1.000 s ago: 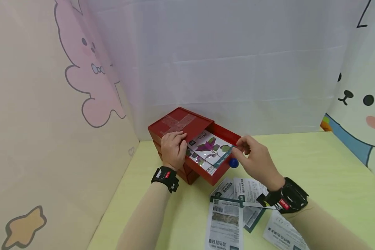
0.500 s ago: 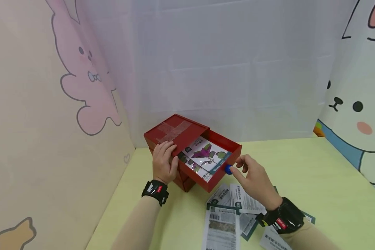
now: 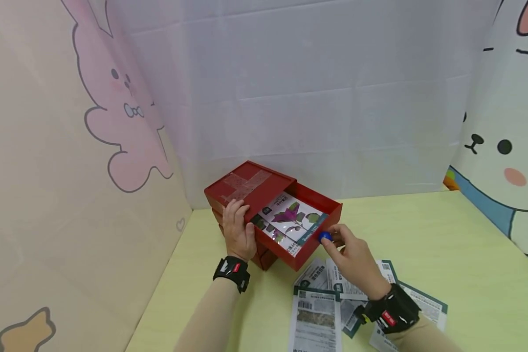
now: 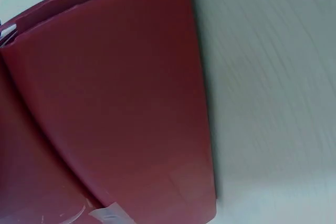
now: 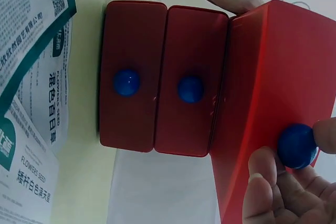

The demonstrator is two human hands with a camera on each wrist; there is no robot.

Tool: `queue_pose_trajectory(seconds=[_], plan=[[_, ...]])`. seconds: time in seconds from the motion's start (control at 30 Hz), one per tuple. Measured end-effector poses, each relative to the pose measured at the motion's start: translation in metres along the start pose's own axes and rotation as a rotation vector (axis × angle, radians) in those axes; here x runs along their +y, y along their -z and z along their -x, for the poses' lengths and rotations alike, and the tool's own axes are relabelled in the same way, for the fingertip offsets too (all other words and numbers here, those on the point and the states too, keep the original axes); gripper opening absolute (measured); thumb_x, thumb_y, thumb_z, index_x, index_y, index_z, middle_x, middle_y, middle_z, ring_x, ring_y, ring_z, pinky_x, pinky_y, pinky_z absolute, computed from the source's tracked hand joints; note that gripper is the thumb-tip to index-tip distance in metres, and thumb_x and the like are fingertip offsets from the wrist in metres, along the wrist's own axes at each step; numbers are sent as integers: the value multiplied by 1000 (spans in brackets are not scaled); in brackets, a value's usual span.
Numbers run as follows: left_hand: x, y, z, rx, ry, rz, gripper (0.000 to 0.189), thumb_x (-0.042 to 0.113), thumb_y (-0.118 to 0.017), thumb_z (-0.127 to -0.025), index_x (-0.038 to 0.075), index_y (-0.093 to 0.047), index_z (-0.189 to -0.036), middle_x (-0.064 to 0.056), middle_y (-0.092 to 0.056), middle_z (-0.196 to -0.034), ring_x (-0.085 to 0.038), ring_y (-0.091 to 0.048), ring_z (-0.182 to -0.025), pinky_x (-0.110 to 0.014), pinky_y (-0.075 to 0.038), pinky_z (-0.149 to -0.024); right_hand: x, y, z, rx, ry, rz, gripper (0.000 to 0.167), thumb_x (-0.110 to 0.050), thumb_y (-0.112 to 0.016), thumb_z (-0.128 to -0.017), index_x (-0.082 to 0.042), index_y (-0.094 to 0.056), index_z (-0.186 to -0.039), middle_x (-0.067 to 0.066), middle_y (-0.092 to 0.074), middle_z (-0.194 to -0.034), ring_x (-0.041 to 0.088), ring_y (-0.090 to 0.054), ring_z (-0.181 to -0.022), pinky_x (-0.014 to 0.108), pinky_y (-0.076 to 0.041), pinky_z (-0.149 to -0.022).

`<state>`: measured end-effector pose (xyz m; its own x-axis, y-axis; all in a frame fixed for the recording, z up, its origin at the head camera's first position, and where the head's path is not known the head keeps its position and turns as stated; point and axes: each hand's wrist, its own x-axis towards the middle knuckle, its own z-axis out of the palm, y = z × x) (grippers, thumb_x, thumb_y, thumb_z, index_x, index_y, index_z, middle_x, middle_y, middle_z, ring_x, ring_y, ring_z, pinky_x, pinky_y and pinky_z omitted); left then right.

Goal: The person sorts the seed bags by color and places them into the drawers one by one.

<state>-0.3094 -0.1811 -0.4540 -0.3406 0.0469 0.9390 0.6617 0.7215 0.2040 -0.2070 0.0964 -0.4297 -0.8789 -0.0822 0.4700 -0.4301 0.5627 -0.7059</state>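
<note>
Loose flower seed packets lie on the bench, nearest the person, mostly text side up, some overlapping. Right hand beyond them, thumb and fingers pinching the blue knob on the front of the red top drawer. Drawer is pulled partway out; its sliding line runs diagonally, from knob back to far-left — cabinet sits up-left of the right hand, squarely behind the drawer front. Right hand is at the knob end; left hand is farther from the knob, at the cabinet's near-left side, fingers relaxed against it near the top edge, no grip seen. Purple-flower packets lie flat inside the drawer. Two lower drawers are pushed in. Red cabinet carries clear tape on top — white curtain behind it.
</note>
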Motion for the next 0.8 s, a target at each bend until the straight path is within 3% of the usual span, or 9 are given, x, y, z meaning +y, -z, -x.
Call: queue_pose_trajectory(seconds=[0.23,0.33,0.53,0.7,0.8], plan=[[2,-3,1,30,4,-27,58,46,-25,-99,0,-56,-115,-22,-53,-127,-41,-42,-126,-63,-24,-107,0,-3,2,-7,-2,-34,29,-32,-57,-96,-13,-51,-118,-2,-65,-99,14,-58,-82,26,-53,-66],[3,-4,1,36,1,-16,59,47,-24,-99,-1,-56,-114,-23,-53,-127,-42,-42,-126,-63,-23,-107,-1,-3,1,-8,11,-37,29,-31,-56,-96,-12,-50,-117,-2,-65,-98,13,-57,-82,26,-53,-65],[3,-3,2,24,3,-8,54,45,-28,-99,1,-55,-117,-21,-52,-129,-41,-41,-128,-61,-22,-109,-1,-3,-1,-3,19,-41,26,-29,-56,-97,-12,-50,-116,-2,-64,-98,14,-56,-82,26,-52,-65],[3,-3,2,16,3,-3,39,28,-42,-92,3,-55,-118,-20,-52,-131,-39,-40,-129,-58,-23,-110,-2,-5,-5,-5,30,-34,27,-30,-55,-97,-12,-50,-116,-2,-63,-97,13,-56,-81,26,-53,-65],[3,-2,2,13,4,2,38,25,-44,-90,2,-55,-119,-21,-51,-131,-40,-40,-129,-57,-23,-110,-3,-6,-8,-8,42,-33,27,-29,-56,-97,-10,-50,-116,-2,-64,-97,13,-56,-81,26,-52,-65]])
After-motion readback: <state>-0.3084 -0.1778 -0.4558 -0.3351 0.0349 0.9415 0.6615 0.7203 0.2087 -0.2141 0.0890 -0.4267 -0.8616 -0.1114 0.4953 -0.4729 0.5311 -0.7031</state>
